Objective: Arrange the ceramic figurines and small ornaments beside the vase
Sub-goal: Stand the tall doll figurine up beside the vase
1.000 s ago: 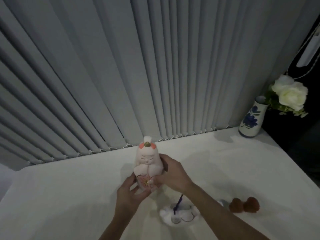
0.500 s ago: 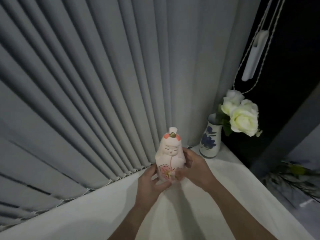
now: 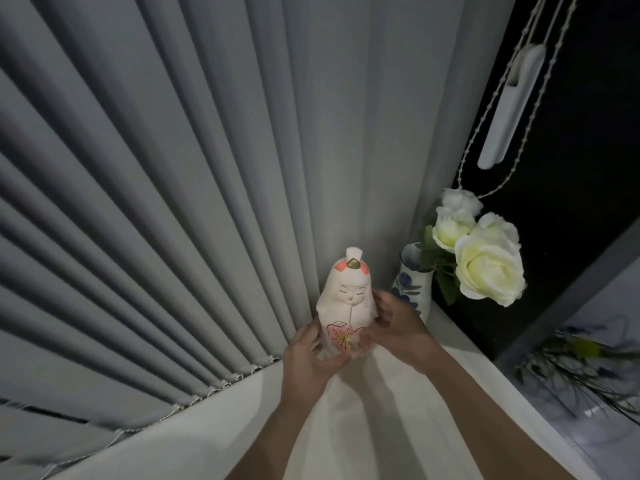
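The left hand (image 3: 306, 358) and the right hand (image 3: 398, 327) are clasped around the lower body of a ceramic doll figurine (image 3: 347, 306), which is held upright between them above the white tabletop (image 3: 381, 427). Just beyond the right hand, a blue-flowered vase (image 3: 412, 282) with white roses (image 3: 485, 265) is seen, backed by grey vertical blinds (image 3: 173, 202).

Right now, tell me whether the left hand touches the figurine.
Touching. The head view shows the left hand wrapped against the figurine's lower side.
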### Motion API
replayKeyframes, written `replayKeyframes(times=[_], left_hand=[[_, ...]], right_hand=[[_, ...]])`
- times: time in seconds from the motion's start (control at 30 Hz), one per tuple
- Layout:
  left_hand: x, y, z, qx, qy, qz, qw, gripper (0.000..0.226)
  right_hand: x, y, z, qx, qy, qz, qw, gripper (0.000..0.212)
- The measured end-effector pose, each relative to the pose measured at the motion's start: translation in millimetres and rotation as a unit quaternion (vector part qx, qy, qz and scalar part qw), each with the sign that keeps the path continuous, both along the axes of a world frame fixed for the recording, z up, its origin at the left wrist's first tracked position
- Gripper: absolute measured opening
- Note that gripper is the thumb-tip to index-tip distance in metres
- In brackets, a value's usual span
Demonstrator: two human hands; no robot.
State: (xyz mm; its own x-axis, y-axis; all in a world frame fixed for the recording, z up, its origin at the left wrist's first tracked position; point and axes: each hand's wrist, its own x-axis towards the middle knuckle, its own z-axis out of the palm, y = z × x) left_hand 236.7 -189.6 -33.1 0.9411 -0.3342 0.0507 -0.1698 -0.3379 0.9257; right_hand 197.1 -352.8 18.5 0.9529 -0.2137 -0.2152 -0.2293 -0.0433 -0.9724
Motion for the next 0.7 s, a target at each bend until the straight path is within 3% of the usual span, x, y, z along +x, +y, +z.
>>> replayKeyframes(times=[0.43,0.53,0.6,0.7], left_hand=[[-4.2,-2.7,21.5,0.104,-0.002,-0.006,0.995,0.078],[-12.9,8.3,31.0,0.114,-0.01,-0.019,0.993,0.094],[-23.5,21.3,38.0,0.111,-0.007,-0.006,0.994,0.088],[-46.7,47.9,45.4,0.104,-0.003,0.003,0.995,0.073]], right_hand=[[-4.3,2.0,-4.1,0.036,-0.016,0.005,0.999,0.059],[-13.4,9.1,2.1,-0.011,0.001,-0.004,1.0,0.065],[-22.7,15.4,7.2,-0.066,0.009,0.001,0.998,0.065],[-40.7,26.3,15.7,-0.114,0.04,-0.017,0.992,0.084]])
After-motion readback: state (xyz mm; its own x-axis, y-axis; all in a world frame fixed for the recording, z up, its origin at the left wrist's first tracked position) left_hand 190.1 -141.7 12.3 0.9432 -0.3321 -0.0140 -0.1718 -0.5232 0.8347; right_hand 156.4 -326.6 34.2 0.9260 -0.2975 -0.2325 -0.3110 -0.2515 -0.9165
